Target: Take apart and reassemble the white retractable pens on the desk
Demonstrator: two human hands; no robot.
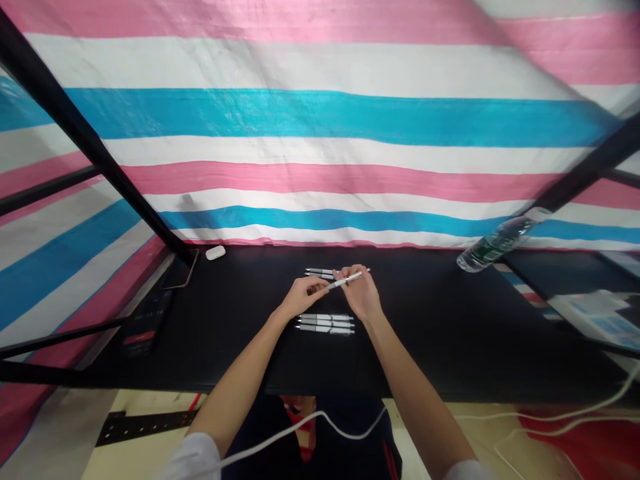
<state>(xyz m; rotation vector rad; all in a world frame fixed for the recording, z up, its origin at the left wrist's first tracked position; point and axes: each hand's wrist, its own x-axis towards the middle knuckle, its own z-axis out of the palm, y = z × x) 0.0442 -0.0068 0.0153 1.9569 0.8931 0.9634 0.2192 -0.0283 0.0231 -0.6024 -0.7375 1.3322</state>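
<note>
Both my hands are on one white pen [341, 281], tilted up to the right above the black table. My left hand [303, 296] pinches its lower left end. The fingers of my right hand [362, 293] are closed round its upper right end. Behind the hands lie white pens with grey grips [319, 272], partly covered by my right hand, so their number is unclear. Nearer to me, three similar pens [326, 324] lie side by side, grey grips to the left.
A clear water bottle [500, 241] with a green label stands at the back right. A white earphone case [215, 253] lies at the back left, beside a phone-like object [181, 272] at the frame post. A dark remote-like device [143, 327] is at the left. White cables [320, 415] cross my lap.
</note>
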